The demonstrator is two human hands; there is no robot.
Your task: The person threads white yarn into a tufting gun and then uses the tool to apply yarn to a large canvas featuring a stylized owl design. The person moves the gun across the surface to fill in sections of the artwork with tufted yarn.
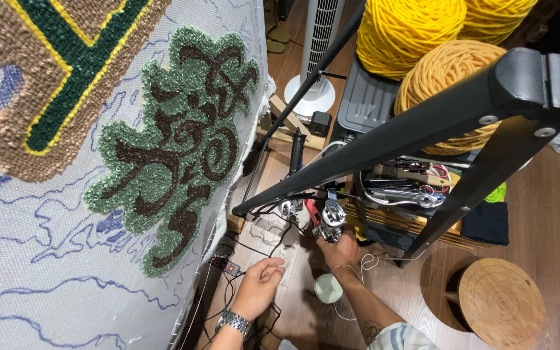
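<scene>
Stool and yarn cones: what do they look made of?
The round stool looks like pale unpainted wood with a matte finish; ring-like grain shows on its seat. The yellow yarn cones look like soft, matte wool or acrylic, wound in thick visible strands.

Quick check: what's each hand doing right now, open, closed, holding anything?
Left hand: curled closed by the cables; what it grips cannot be told.
Right hand: closed on the tufting gun.

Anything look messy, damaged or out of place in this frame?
Nothing looks damaged or spilled. The only untidy spot is the tangle of black cables on the wooden floor by the left hand. The right hand holds a metal tool, and the tufted cloth hangs flat.
</scene>
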